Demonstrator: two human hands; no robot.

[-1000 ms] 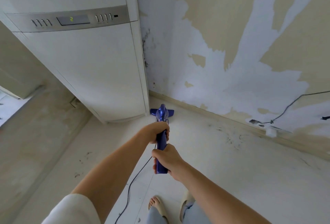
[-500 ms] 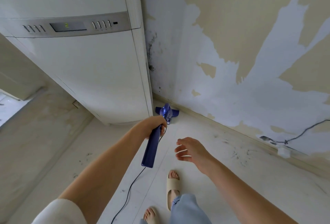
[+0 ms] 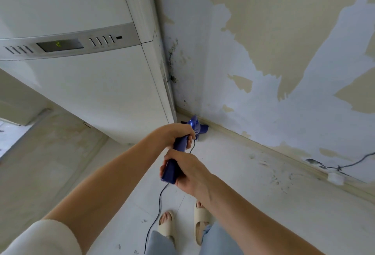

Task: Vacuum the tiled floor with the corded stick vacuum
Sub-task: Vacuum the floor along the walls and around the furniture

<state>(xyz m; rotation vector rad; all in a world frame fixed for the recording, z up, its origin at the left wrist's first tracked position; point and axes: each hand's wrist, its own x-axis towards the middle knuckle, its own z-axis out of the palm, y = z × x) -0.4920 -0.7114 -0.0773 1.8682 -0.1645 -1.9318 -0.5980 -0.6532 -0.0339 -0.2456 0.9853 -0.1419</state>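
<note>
Left hand [image 3: 176,135] and right hand [image 3: 183,170] both clamped round blue stick vacuum [image 3: 178,149] handle, frame centre. Vacuum head [image 3: 197,127] in corner between air conditioner [image 3: 91,92] and skirting. Dark specks remain on tiled floor [image 3: 263,204] at right and bottom: much left, judging.

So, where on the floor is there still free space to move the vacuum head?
Bare tiled floor lies right of the feet, bordered by the baseboard. More lies left, beside the white appliance. It is tight in the corner, where the vacuum head sits between appliance and wall, and by the cord.
</note>
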